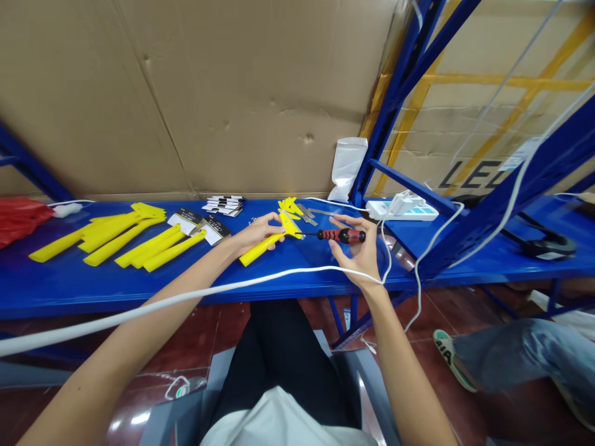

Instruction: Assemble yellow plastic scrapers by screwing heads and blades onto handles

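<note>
One tool per hand: pinched yellow scraper in closed left hand, with head just rightward; held right hand loosely spread around screwdriver, pointing leftward at scraper's head.

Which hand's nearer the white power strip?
Right: the right hand is just left of the power strip; the left hand is farther left, holding a yellow tool.

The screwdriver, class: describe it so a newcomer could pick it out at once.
Along the blue shelf, find the white power strip. Left of it and nearer the wearer is the screwdriver, its shaft pointing to a yellow tool. Unlike the yellow pieces nearby, its handle is red and black.
</note>
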### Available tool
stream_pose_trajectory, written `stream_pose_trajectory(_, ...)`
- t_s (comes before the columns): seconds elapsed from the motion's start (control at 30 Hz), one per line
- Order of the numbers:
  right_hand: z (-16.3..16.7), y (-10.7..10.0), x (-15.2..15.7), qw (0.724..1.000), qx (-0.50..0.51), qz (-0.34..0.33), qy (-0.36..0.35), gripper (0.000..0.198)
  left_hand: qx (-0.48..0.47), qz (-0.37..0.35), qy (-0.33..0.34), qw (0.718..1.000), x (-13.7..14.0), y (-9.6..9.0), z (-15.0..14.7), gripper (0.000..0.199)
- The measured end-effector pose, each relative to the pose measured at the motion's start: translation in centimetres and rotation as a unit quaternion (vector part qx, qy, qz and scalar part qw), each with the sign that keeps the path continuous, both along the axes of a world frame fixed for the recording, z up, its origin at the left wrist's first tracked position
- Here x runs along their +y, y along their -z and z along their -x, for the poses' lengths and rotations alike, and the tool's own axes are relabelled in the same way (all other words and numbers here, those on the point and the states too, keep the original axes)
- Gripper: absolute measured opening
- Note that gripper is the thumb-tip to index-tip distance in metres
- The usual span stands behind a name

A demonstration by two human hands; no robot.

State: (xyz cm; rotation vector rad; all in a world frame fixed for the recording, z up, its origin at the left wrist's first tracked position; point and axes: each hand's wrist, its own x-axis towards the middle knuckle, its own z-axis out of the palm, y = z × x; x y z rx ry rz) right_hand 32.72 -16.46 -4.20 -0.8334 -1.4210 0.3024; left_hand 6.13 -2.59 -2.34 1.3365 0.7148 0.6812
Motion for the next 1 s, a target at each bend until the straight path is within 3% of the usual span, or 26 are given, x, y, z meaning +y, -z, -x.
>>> stream_pose_trajectory(0.07, -0.05, 0.07, 0.0, 1.0, -0.002, 0.008, 0.0, 0.052, -0.002, 0.001, -0.004, 1.0, 0.04, 0.03, 0.02, 0.043)
stream_pose_trajectory(0.23, -0.42, 0.39, 0.28, 0.993, -0.029, -0.007, 0.112, 0.059, 0.006, -0.001, 0.005, 1.0, -0.13, -0.17, 0.03, 0.04)
stream_pose_trajectory(0.43, 0.0, 0.03, 0.02, 1.0, 0.0, -0.015, -0.018, 0.055, 0.004, 0.001, 0.0, 1.0, 0.0, -0.06, 0.08, 0.043)
stream_pose_trajectory(0.67, -0.23, 0.43, 0.1, 0.995, -0.032, -0.015, 0.097, 0.052, 0.004, 0.001, 0.008, 1.0, -0.18, -0.16, 0.04, 0.041)
stream_pose_trajectory(0.83, 0.02, 0.04, -0.16, 1.0, -0.009, -0.013, -0.007, 0.049, -0.01, 0.005, -0.003, 1.0, -0.21, -0.2, -0.04, 0.044)
stream_pose_trajectory(1.0, -0.4, 0.45, 0.13, 0.999, -0.023, -0.002, 0.044, 0.045, -0.002, 0.005, -0.002, 1.0, -0.07, -0.14, 0.08, 0.041)
